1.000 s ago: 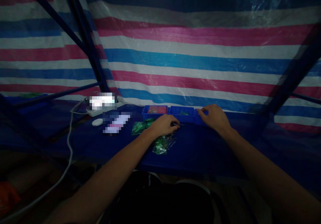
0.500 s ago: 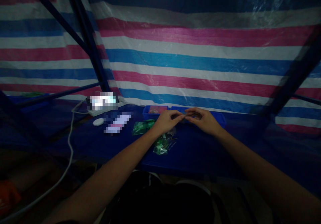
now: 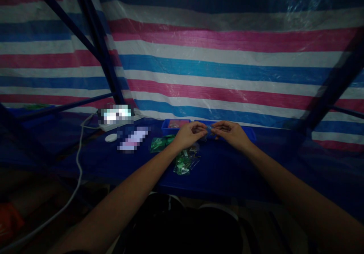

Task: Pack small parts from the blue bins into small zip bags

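My left hand and my right hand face each other above the far part of the blue table. Both are closed in a pinch on a small clear plastic bag stretched between the fingertips; its contents are too small and dark to make out. Behind the hands sits a blue tray, partly covered by them. Under my left wrist lie clear bags with green pieces and several small thin metal-looking parts. More green packets rest left of that forearm.
A second blue bin holds something pinkish-red. On the left are a white round object, a blurred-out phone-like shape and a white power strip with a cable. Blue metal posts and a striped tarp stand behind.
My hands have drawn slightly apart, with the right fingers turned a little. The clear bag between the fingertips now shows more plainly. Things on the table have stayed put.
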`<state>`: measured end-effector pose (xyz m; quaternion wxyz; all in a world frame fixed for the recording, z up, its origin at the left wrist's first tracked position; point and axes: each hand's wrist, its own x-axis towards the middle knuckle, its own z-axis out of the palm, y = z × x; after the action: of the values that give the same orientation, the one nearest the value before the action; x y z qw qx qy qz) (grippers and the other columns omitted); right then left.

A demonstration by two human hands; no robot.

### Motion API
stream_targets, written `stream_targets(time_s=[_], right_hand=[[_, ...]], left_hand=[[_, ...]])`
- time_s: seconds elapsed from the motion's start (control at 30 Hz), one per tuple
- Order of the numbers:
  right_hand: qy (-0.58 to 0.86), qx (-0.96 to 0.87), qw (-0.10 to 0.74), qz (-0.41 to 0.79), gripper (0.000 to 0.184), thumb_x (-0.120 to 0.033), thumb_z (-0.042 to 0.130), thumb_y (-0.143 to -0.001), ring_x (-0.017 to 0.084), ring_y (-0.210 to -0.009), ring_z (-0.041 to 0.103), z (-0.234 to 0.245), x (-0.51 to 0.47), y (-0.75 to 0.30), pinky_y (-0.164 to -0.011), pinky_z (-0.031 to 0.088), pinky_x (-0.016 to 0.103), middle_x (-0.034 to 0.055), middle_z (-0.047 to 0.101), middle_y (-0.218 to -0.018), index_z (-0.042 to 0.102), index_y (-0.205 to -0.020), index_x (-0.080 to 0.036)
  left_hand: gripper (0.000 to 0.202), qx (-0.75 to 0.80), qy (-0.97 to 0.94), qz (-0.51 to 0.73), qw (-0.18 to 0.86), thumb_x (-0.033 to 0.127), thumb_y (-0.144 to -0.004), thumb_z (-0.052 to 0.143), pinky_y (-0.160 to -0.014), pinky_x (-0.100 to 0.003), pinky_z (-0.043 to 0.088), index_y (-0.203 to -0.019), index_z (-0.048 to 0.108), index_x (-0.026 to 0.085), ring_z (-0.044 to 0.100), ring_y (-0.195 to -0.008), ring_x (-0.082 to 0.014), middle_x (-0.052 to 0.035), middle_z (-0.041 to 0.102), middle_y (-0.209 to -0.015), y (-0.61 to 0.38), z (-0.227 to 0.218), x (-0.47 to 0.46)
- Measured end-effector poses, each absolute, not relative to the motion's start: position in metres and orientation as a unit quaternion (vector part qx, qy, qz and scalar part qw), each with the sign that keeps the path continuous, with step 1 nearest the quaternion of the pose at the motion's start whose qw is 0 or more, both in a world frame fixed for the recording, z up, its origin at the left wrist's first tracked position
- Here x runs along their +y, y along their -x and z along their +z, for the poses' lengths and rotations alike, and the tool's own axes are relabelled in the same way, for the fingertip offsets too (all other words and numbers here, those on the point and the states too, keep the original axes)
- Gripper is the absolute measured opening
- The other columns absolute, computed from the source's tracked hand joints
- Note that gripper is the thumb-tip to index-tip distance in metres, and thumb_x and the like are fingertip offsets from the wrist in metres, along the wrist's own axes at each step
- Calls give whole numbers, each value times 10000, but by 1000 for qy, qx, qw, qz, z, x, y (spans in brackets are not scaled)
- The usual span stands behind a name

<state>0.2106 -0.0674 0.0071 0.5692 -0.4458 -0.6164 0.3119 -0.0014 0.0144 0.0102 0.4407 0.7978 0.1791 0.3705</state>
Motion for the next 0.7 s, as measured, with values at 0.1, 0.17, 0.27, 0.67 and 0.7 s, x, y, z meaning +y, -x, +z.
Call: stream_targets(time_s=[0.1,0.17,0.27,0.67,0.7], right_hand=[[449,-613,572,311,349,-430,807,-759,190,-768,699,8,-68,-210,-698,587,347,69,748,-938,724,-1011,-204],[447,-611,571,318,354,-432,808,-756,193,-780,700,8,-69,-208,-685,582,338,67,746,-937,719,-1014,-207],[446,-612,560,336,366,-439,811,-752,195,-766,701,9,-70,-204,-638,565,320,62,746,-895,709,-1021,-214],[439,-566,598,361,369,-378,864,-677,161,-734,655,4,-68,-201,-655,533,301,36,718,-858,699,-955,-200],[442,-568,596,356,365,-384,862,-677,159,-723,651,4,-68,-200,-644,529,297,35,715,-850,700,-946,-198]], left_hand=[[352,163,-794,368,456,229,-819,722,-815,-305,549,-1148,637,138,682,-856,-154,-92,720,-999,1,9,14],[345,161,-797,366,453,244,-838,715,-826,-307,548,-1156,637,136,687,-875,-158,-98,721,-1007,1,9,14],[293,161,-804,361,444,272,-860,713,-854,-319,547,-1115,660,139,700,-909,-172,-102,730,-1007,0,8,13],[348,192,-821,409,349,277,-875,700,-816,-318,547,-1199,624,176,687,-927,-186,-86,718,-1040,0,15,6],[336,197,-823,419,329,280,-878,698,-813,-319,545,-1192,633,179,682,-950,-191,-92,709,-1075,0,17,4]])
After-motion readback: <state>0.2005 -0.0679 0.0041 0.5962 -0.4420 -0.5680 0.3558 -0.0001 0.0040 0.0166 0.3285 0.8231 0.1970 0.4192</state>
